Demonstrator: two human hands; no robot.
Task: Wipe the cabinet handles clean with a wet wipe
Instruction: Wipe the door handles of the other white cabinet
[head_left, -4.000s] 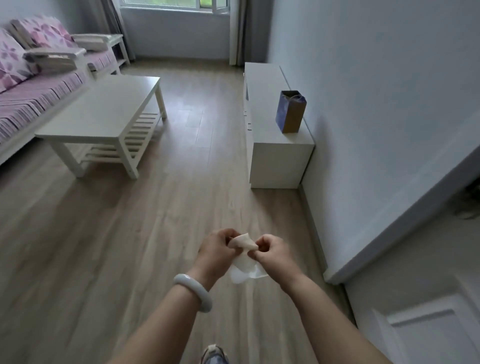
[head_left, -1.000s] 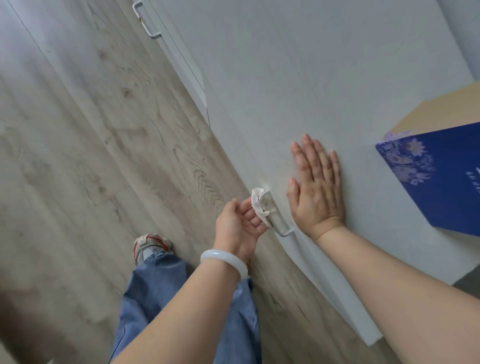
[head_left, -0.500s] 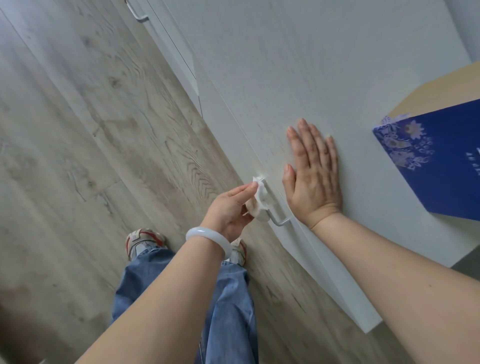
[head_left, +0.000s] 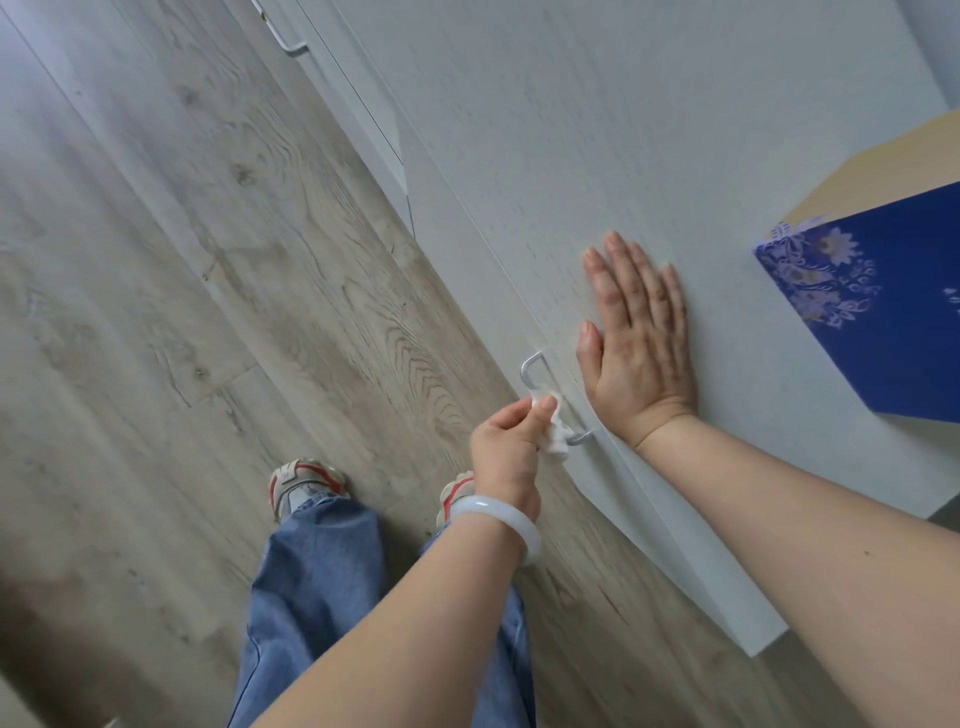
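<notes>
Handle (head_left: 535, 366) running diagonally, left hand (head_left: 506, 447) apparently pinching wipe (head_left: 555, 439) against it

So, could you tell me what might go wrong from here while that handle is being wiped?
The left hand only pinches the small bunched wet wipe at its fingertips, so it may slip off the near handle or miss the bar's upper end, which shows bare. The right hand rests flat on the cabinet top near the blue paper bag; shifting could nudge it. The far handle is untouched and might be forgotten.
</notes>
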